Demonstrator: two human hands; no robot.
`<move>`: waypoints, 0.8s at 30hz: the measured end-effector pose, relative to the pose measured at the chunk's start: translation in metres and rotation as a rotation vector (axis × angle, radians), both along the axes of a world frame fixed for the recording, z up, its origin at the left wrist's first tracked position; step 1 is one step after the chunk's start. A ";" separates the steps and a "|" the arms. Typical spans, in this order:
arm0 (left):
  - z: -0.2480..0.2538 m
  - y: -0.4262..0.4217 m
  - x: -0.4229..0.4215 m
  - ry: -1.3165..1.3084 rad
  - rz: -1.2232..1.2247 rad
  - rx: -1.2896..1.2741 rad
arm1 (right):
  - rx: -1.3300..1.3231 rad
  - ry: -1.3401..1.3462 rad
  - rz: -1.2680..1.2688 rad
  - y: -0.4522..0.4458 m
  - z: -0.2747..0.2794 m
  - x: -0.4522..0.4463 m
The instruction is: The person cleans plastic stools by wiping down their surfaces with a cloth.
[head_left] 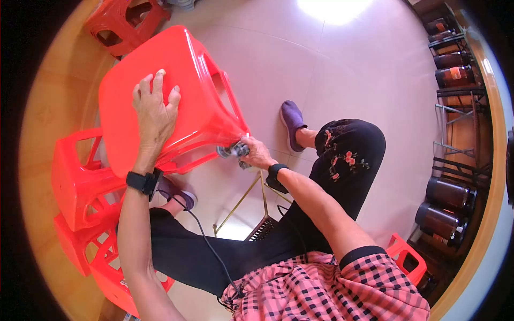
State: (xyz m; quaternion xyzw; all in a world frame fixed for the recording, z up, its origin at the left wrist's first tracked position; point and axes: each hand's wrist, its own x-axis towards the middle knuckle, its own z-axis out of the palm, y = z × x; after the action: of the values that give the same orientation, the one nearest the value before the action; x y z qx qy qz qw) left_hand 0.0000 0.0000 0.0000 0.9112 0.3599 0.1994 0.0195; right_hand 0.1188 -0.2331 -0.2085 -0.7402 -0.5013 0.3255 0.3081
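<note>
As I watch remotely, left hand (156,115) loosely open, resting on the red stool (187,109), right hand (257,154) curled around a bunched grey cloth (230,150) by its corner.

light: bright | glare: blown-out white patch on floor (332,64) at top — shiny streaks along red stool (188,101) edge | distortion: sides strongly bowed — corners black | focus: mostly sharp
</note>
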 end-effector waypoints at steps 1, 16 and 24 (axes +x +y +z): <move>0.005 -0.001 -0.004 -0.004 -0.002 0.007 | -0.023 0.062 -0.187 0.002 -0.004 -0.002; 0.034 -0.020 0.011 0.040 -0.035 -0.002 | -0.126 0.233 -0.587 0.046 -0.041 0.053; 0.046 -0.028 0.015 0.114 -0.025 -0.056 | -0.167 -0.037 -0.500 0.043 -0.086 0.048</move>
State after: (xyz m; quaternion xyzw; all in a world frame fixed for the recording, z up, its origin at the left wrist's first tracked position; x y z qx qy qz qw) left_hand 0.0151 -0.0276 0.0461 0.9246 0.3545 0.1368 0.0268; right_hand 0.1668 -0.1903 -0.2941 -0.8697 -0.2799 0.2658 0.3076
